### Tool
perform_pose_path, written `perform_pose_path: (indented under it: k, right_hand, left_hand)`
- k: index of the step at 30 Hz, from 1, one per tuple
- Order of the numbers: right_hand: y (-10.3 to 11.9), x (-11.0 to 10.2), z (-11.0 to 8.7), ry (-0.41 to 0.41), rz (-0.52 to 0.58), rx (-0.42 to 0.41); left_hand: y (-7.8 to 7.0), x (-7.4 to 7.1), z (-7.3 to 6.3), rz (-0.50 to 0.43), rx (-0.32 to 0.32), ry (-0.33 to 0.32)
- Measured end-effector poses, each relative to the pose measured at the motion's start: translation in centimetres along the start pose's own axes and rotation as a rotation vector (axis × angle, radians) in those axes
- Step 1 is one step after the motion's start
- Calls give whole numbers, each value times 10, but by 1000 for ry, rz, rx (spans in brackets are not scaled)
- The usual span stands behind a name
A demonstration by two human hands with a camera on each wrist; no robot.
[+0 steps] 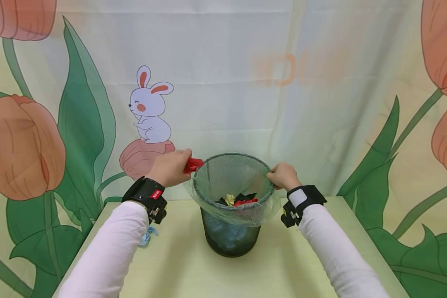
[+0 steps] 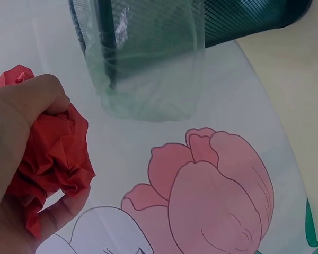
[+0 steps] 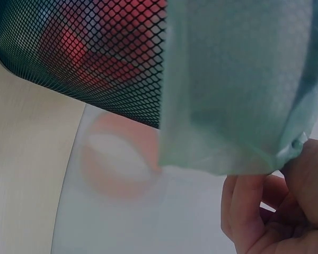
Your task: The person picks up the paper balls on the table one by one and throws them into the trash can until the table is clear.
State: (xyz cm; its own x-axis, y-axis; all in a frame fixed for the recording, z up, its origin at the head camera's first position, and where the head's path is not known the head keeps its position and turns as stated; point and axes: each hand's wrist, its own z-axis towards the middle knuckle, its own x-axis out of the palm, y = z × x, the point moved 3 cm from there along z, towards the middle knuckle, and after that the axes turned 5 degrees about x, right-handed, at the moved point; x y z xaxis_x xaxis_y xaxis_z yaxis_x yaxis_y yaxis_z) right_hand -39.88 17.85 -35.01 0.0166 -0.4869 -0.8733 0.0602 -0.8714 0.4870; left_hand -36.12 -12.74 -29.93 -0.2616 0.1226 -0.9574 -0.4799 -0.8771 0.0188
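Observation:
A black mesh wastebasket (image 1: 229, 245) stands upright on the table, its translucent green liner bag (image 1: 193, 188) folded out over the rim. In my left hand (image 1: 171, 167) is a crumpled piece of red paper (image 2: 61, 151), gripped between curled fingers and thumb just outside the left rim. My right hand (image 1: 284, 176) pinches the liner's edge at the right rim; the right wrist view shows thumb and fingers meeting at the bag (image 3: 217, 143). Crumpled yellow paper (image 1: 229, 200), black paper (image 1: 250, 196) and red paper (image 1: 244, 203) lie inside the basket.
A crumpled light-blue paper (image 1: 146, 237) lies on the pale table (image 1: 186, 273), beside my left forearm. Behind the table hangs a cloth backdrop (image 1: 223, 82) printed with tulips and a rabbit.

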Motion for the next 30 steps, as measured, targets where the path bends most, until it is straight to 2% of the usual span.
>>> perform_pose_path:
  k: [21,30]
  right_hand:
    - [-1,1,1,7,4,-8]
    - [-1,2,1,13,-5,-5]
  left_hand:
    - [-46,2,27,-44,109,38]
    - [-62,3,35,-53,126,52]
